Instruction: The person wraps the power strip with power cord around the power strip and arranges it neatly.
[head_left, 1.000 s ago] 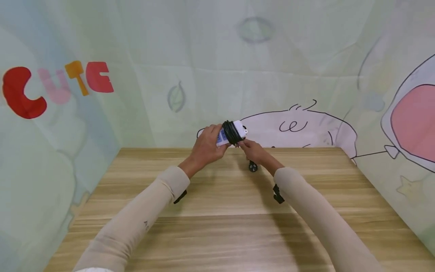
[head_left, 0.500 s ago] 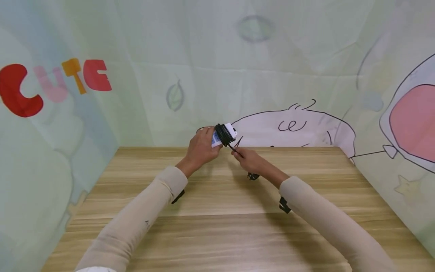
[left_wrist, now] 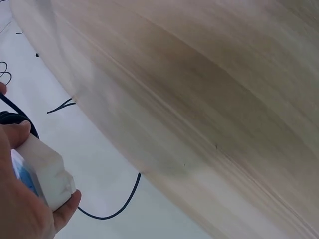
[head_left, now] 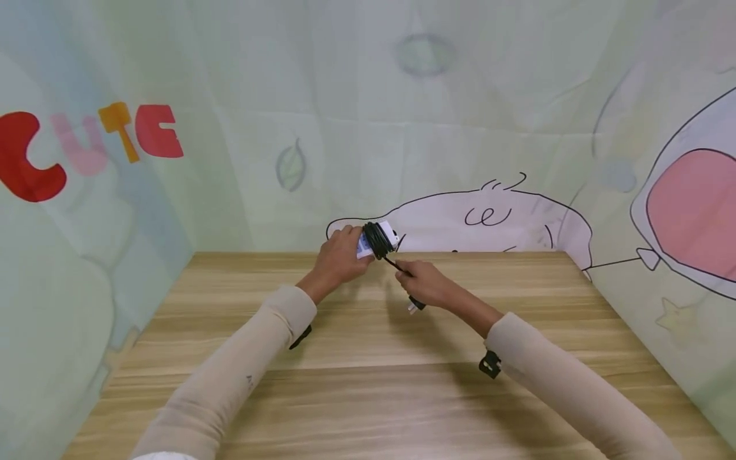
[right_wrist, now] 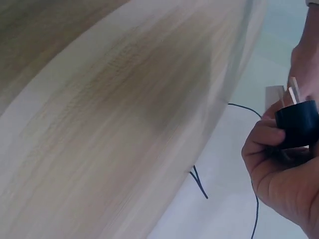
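Note:
My left hand (head_left: 340, 257) grips a white power strip (head_left: 388, 232) with blue socket faces, above the far edge of the table. Several turns of black cord (head_left: 377, 240) are wound round its middle. In the left wrist view, fingers and thumb wrap the strip's white casing (left_wrist: 47, 169). To the right and a little lower, my right hand (head_left: 427, 282) grips the cord's loose end, a short straight stretch running from the coil to its fingers. The black plug (right_wrist: 297, 124) sits at this hand in the right wrist view, its metal prongs bare.
A wood-grain table (head_left: 368, 396) lies under both arms. Printed fabric (head_left: 259, 160) with cartoon drawings and coloured letters stands behind it and along both sides. Dark straps show at the wrists, including a black wrist mount (head_left: 490, 364) on the right.
My right hand has drawn away from the power strip, down and to the right, pulling a length of cord straight. The left hand and strip have shifted slightly left and down.

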Tool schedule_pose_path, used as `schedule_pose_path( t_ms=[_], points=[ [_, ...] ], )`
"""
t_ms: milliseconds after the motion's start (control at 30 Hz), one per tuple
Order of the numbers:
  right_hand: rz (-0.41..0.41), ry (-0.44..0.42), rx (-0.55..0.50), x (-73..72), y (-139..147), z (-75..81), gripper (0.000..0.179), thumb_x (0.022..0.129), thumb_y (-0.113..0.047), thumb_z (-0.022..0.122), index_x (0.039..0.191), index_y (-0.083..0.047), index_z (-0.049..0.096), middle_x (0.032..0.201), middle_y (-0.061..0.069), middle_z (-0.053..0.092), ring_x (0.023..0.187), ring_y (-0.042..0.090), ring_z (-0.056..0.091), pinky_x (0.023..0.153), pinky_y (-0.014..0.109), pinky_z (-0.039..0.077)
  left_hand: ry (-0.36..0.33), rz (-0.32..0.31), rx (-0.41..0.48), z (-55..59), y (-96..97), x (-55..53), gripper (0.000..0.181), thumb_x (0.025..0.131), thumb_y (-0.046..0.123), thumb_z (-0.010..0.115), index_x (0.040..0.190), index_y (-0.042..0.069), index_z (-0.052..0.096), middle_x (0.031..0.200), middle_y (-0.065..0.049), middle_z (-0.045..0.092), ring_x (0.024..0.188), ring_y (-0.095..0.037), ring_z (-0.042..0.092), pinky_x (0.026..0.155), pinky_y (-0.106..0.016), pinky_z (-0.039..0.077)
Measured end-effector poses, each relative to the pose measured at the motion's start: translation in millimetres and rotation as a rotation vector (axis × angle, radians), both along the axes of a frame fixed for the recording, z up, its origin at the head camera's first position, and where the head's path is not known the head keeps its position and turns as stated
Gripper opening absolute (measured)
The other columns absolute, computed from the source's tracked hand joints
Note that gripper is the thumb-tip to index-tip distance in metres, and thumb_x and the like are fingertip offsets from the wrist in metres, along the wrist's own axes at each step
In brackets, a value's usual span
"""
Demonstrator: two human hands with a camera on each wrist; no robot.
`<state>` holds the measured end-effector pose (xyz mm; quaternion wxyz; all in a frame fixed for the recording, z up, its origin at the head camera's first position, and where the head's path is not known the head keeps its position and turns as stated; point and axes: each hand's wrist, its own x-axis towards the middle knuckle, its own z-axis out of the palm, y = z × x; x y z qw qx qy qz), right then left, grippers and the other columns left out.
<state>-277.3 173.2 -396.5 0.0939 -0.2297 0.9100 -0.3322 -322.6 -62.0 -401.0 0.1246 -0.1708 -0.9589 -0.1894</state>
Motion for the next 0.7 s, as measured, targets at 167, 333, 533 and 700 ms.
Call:
schedule_pose_path(
  t_ms=[167,333,533,700],
  points=[
    [0.033,-0.061,-0.104,7.4,3.0,0.8,0.035,0.115,-0.022,0.058,0.148,-0.011,0.062,0.097,0.013,0.073,0.083,0.016,0.062,0.080,0.034,0.053,-0.037,-0.022,-0.035,-1.8,3.9,0.7,0.066,0.099,0.033,0.079,0.152,-0.002,0.061,0.138,-0.019,0.070,0.117,-0.038,0.068,0.098,-0.052,0.062],
    [0.134,-0.251,-0.182,8.6,9.8,5.9,0.027,0.111,-0.020,0.063,0.122,0.000,0.076,0.123,0.021,0.074,0.098,0.014,0.066,0.086,0.030,0.055,-0.056,-0.041,-0.052,-1.2,4.9,0.0,0.062,0.098,0.031,0.080,0.148,-0.001,0.063,0.134,-0.019,0.070,0.115,-0.038,0.067,0.096,-0.052,0.062],
    [0.247,-0.415,-0.323,5.5,19.8,14.6,0.048,0.096,-0.001,0.044,0.138,0.009,0.068,0.132,0.027,0.065,0.102,0.020,0.061,0.082,0.029,0.051,-0.066,-0.049,-0.040,-3.4,1.8,-1.4,0.059,0.096,0.030,0.080,0.144,-0.002,0.064,0.130,-0.020,0.071,0.111,-0.038,0.068,0.093,-0.053,0.063],
    [0.252,-0.384,-0.327,2.9,23.0,20.3,0.048,0.100,0.003,0.060,0.148,0.003,0.062,0.141,0.024,0.065,0.114,0.022,0.062,0.095,0.032,0.056,-0.055,-0.071,-0.045,-3.3,0.4,-5.0,0.057,0.096,0.029,0.080,0.142,-0.001,0.066,0.129,-0.019,0.072,0.111,-0.038,0.069,0.096,-0.052,0.062]
  ],
)
